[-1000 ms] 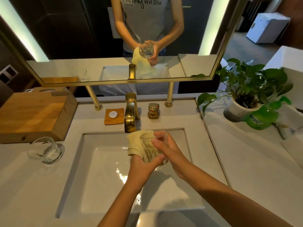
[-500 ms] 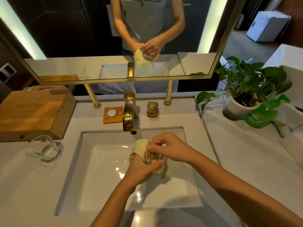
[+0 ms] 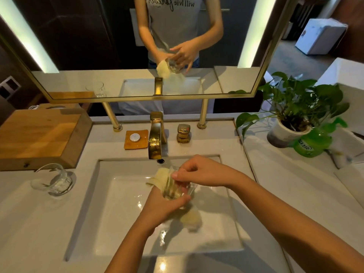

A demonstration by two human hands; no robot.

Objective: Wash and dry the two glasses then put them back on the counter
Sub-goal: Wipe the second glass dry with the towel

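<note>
Apparently the drying stage is under way for one glass. Over the white rectangular sink basin (image 3: 122,223), the person's left hand (image 3: 163,207) has its grip clamped on a clear drinking glass (image 3: 177,191) together with a pale yellow cloth (image 3: 163,179), part of which sticks up beside the glass while another fold hangs below the hand. The right hand (image 3: 202,171) comes in from above with its fingers curled together at the rim, pinching the glass and cloth there (whether it pushes cloth inside the glass cannot be told through the blur). No water runs from the gold-coloured faucet (image 3: 156,134), which suggests that washing of this glass is over.

A second clear drinking glass (image 3: 53,180) stands on the pale stone bench (image 3: 29,223) left of the basin, just in front of a wooden box (image 3: 39,134), well apart from the hands. It shows bright streaks inside; whether these are water drops or only reflections is unclear, so it may be washed and dried already or it may be waiting its turn.

By this reading, the task is somewhere past its middle at best: the held glass needs its wiping finished and must go back onto the bench, and the other glass may need the whole round.
</note>
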